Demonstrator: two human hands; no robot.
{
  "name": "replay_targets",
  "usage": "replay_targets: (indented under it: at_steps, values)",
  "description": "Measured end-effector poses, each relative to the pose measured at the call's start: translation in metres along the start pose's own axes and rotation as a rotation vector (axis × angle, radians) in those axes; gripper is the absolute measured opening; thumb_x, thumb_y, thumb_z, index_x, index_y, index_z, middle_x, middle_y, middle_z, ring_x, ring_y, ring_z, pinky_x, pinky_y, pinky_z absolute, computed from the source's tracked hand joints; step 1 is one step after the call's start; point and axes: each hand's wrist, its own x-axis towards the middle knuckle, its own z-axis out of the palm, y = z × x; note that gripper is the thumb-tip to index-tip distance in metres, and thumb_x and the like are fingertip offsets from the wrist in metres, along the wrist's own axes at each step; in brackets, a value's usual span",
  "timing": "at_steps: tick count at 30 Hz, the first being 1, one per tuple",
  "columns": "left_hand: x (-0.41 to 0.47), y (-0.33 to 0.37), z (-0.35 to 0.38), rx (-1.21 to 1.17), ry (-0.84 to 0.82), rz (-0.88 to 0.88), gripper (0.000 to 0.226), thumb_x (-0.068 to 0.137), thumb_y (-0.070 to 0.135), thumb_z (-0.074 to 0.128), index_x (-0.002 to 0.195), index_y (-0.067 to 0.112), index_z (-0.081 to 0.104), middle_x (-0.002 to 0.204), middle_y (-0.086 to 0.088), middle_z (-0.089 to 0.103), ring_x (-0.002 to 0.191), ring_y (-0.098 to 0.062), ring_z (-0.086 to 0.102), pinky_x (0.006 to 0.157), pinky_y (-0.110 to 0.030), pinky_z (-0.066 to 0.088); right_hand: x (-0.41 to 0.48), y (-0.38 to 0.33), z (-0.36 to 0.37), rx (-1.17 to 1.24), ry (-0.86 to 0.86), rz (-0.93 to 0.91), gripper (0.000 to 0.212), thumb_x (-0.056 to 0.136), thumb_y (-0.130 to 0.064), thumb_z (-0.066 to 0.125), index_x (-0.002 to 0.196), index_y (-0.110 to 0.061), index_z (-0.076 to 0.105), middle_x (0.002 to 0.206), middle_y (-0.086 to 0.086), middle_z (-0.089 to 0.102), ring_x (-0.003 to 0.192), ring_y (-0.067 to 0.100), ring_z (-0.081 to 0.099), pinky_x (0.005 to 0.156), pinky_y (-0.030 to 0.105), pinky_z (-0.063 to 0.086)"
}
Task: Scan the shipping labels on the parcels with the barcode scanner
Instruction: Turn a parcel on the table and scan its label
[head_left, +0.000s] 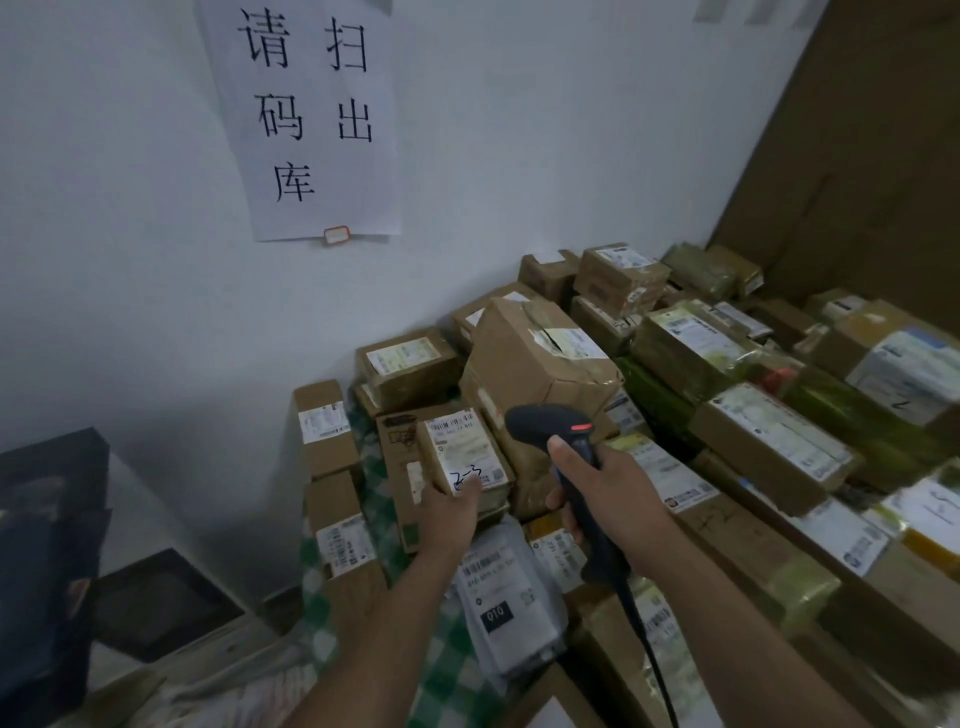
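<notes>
My left hand (451, 512) grips a small brown parcel (464, 453) from below, thumb on the lower edge of its white shipping label, which faces up and bears a handwritten mark. My right hand (605, 493) holds a black barcode scanner (558, 434) by its handle. The scanner's head, with a red spot on top, sits just right of the parcel and points away from me toward the pile. Its cable (654, 660) trails down toward the bottom edge.
Several labelled cardboard parcels (769, 441) are stacked over a green checked cloth (379, 499) against a white wall. A grey poly mailer (506, 608) lies below my hands. A paper sign (306, 114) hangs on the wall. Dark boxes (47, 545) stand at the left.
</notes>
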Motion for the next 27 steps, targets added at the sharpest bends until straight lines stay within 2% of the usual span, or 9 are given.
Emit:
replay_targets:
  at_steps: [2,5,8,10,12,15,19,23,27]
  values:
    - [0.003,0.000,-0.001,0.051,-0.034,0.018,0.050,0.095,0.039,0.062,0.137,0.014,0.053,0.133,-0.004,0.060,0.119,-0.025,0.058,0.089,-0.028,0.043,0.001,0.002,0.008,-0.015,-0.017,-0.025,0.046,0.095,-0.045,0.057,0.077,-0.003,0.060,0.075,0.025,0.068,0.052,0.029,0.055,0.047,0.030,0.047]
    - [0.006,-0.005,-0.014,0.191,-0.113,0.124,0.061,0.090,0.064,0.052,0.134,0.022,0.057,0.131,0.000,0.062,0.117,-0.023,0.060,0.101,-0.039,0.047,0.004,0.007,0.021,-0.098,-0.055,-0.041,0.050,0.095,-0.047,0.057,0.072,-0.003,0.062,0.061,0.017,0.067,0.046,0.025,0.055,0.047,0.029,0.046]
    - [0.012,-0.022,-0.038,0.312,0.002,0.158,0.072,0.078,0.079,0.033,0.121,0.030,0.062,0.122,0.002,0.062,0.111,-0.021,0.059,0.099,-0.047,0.048,0.009,0.011,0.036,-0.132,-0.096,-0.028,0.048,0.094,-0.047,0.058,0.076,-0.003,0.062,0.057,0.009,0.066,0.043,0.019,0.055,0.046,0.026,0.046]
    - [0.013,-0.036,-0.059,0.365,0.105,0.148,0.052,0.083,0.069,0.041,0.111,0.027,0.058,0.120,0.004,0.059,0.108,-0.017,0.056,0.098,-0.041,0.047,0.012,0.015,0.045,-0.140,-0.120,-0.021,0.044,0.093,-0.047,0.059,0.078,-0.006,0.062,0.064,0.010,0.069,0.045,0.019,0.057,0.046,0.026,0.048]
    - [0.017,-0.057,-0.080,0.496,0.266,0.110,0.045,0.090,0.051,0.058,0.122,0.020,0.054,0.129,-0.004,0.054,0.116,-0.023,0.051,0.100,-0.042,0.045,0.014,0.018,0.055,-0.172,-0.152,-0.025,0.042,0.093,-0.048,0.059,0.079,-0.009,0.063,0.067,0.010,0.070,0.046,0.018,0.058,0.047,0.027,0.050]
    - [0.018,-0.085,-0.098,0.617,0.335,-0.069,0.090,0.083,0.054,0.069,0.149,0.008,0.028,0.143,-0.020,0.040,0.130,-0.037,0.041,0.106,-0.046,0.038,0.014,0.023,0.067,-0.192,-0.202,-0.032,0.038,0.094,-0.044,0.060,0.079,-0.008,0.062,0.068,0.008,0.068,0.047,0.016,0.058,0.047,0.029,0.052]
    - [0.024,-0.112,-0.099,0.480,0.220,-0.202,0.123,0.070,0.055,0.081,0.152,0.008,0.003,0.146,-0.024,0.031,0.130,-0.041,0.041,0.107,-0.048,0.041,0.009,0.033,0.081,-0.252,-0.249,-0.007,0.038,0.093,-0.043,0.062,0.079,-0.008,0.060,0.072,0.012,0.070,0.049,0.021,0.059,0.050,0.033,0.054]
    - [0.024,-0.117,-0.103,0.280,0.261,-0.174,0.095,0.070,0.029,0.085,0.140,0.005,0.025,0.129,-0.015,0.052,0.115,-0.034,0.055,0.094,-0.040,0.049,0.003,0.038,0.085,-0.289,-0.278,-0.002,0.039,0.093,-0.043,0.062,0.086,-0.005,0.062,0.077,0.013,0.072,0.044,0.016,0.058,0.046,0.027,0.050]
    - [0.011,-0.115,-0.116,0.260,0.330,-0.204,0.086,0.072,0.031,0.081,0.139,0.003,0.034,0.128,-0.014,0.054,0.116,-0.035,0.055,0.095,-0.039,0.047,-0.005,0.041,0.084,-0.261,-0.296,-0.024,0.039,0.094,-0.041,0.061,0.086,-0.003,0.061,0.075,0.014,0.072,0.044,0.019,0.058,0.046,0.029,0.050]
